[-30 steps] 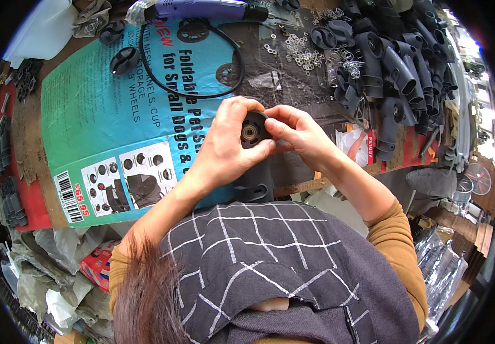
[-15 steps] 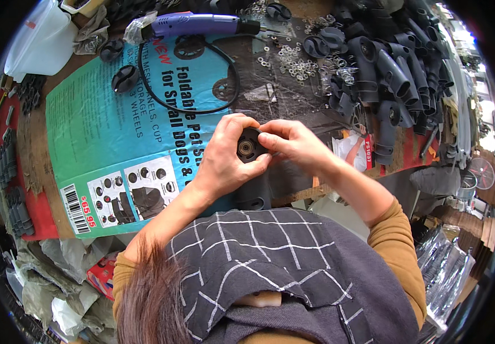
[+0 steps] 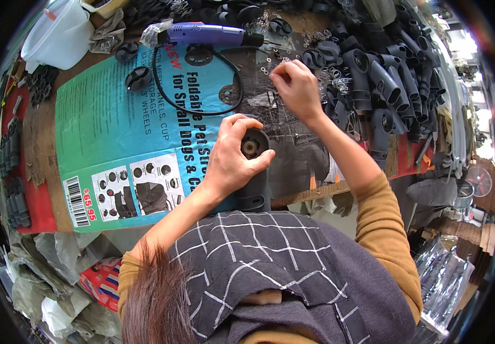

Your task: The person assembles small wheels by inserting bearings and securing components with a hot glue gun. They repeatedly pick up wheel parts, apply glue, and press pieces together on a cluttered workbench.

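Observation:
My left hand (image 3: pixel 230 163) is wrapped round a black plastic joint piece (image 3: pixel 257 192) near the table's front edge. Its round, open end faces up, with a coiled metal spring (image 3: pixel 251 148) seated inside. Farther out, my right hand (image 3: pixel 299 89) reaches over the table, its fingers curled to a pinch beside scattered small metal washers (image 3: pixel 268 64). Whatever those fingertips may hold is too small to make out. Loose springs (image 3: pixel 338 83) lie to the right of that hand, with round black caps (image 3: pixel 314 59) just beyond it.
A purple electric screwdriver (image 3: pixel 213 35) lies across the back, its black cable (image 3: pixel 239 97) looping over a printed blue-green sheet (image 3: pixel 104 132). Black plastic joint pieces (image 3: pixel 386 83) are heaped at the right. More round caps (image 3: pixel 138 79) and a white tub (image 3: pixel 58 37) are at the left.
My right hand has let go of the joint piece and moved away to the washers. My left hand keeps its hold, and the spring in the socket now shows more fully.

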Tool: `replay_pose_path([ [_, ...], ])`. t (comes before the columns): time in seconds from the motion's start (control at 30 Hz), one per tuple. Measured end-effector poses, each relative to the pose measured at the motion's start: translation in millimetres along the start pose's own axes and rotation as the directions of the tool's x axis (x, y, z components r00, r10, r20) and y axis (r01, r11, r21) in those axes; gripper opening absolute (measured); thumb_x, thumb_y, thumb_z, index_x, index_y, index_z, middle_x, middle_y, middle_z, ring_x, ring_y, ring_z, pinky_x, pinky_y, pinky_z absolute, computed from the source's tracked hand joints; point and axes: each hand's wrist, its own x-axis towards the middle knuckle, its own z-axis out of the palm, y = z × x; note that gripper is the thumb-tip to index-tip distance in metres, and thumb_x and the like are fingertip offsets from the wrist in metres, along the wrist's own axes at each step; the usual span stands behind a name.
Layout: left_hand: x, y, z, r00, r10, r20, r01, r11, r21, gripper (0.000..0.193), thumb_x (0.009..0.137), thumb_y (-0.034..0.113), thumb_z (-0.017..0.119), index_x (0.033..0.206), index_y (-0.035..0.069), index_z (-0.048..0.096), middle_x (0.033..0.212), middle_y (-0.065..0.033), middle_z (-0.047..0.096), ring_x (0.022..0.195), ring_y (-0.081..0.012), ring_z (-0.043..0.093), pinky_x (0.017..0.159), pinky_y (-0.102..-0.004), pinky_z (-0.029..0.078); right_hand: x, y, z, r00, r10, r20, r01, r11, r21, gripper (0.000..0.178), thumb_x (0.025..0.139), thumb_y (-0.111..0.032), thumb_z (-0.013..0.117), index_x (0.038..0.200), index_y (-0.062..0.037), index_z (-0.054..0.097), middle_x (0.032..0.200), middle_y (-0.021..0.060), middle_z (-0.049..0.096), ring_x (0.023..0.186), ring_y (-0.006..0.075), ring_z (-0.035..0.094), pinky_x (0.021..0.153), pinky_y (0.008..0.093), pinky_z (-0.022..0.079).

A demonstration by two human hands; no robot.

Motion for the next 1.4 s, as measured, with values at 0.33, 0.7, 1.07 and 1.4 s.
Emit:
replay_pose_path([
  [0.33,6.2,-8.2,11.6,0.990,0.084,-0.110,-0.080,0.996,0.038,0.054,0.068,0.020,0.077,0.114,0.008,0.052,0.118,-0.0165,0.052,0.105,-0.0336,0.058,0.083,-0.0409,0.052,-70.8,-65.5,-21.7,0.951,0.112,0.287,-0.180,0.957,0.225,0.008,0.078,-0.009,0.073,0.083,-0.0031,0.073,0.072,0.0056,0.058,0.068,0.0168,0.057,0.063,0.0302,0.046],
  [0.7,7.0,-6.3,9.8,0.982,0.149,-0.115,-0.145,0.989,0.041,0.055,0.068,0.023,0.082,0.112,0.006,0.052,0.113,-0.0159,0.052,0.102,-0.0343,0.058,0.084,-0.0419,0.051,-27.3,-31.8,-43.0,0.998,0.063,-0.029,-0.058,0.988,0.146,0.008,0.082,-0.008,0.071,0.086,-0.0020,0.073,0.080,0.0100,0.068,0.078,0.0222,0.065,0.071,0.0318,0.051],
  [1.07,5.2,1.4,6.3,0.992,0.094,-0.084,-0.091,0.995,0.042,0.058,0.068,0.023,0.087,0.112,0.008,0.053,0.127,-0.0177,0.048,0.112,-0.0352,0.054,0.089,-0.0408,0.050,123.2,82.8,-0.1,0.973,-0.177,0.145,0.217,0.916,-0.339,0.020,0.084,-0.021,0.066,0.099,-0.0115,0.074,0.107,0.0042,0.069,0.103,0.0268,0.062,0.092,0.0378,0.048],
  [1.4,6.3,-3.0,7.2,0.985,0.135,-0.105,-0.130,0.990,0.054,0.054,0.070,0.027,0.085,0.111,0.008,0.055,0.126,-0.0155,0.048,0.109,-0.0350,0.057,0.082,-0.0422,0.053,107.4,95.2,-7.6,0.956,-0.215,0.200,0.288,0.821,-0.494,0.009,0.079,-0.019,0.072,0.086,-0.0148,0.070,0.096,0.0009,0.059,0.104,0.0232,0.054,0.089,0.0396,0.042],
])
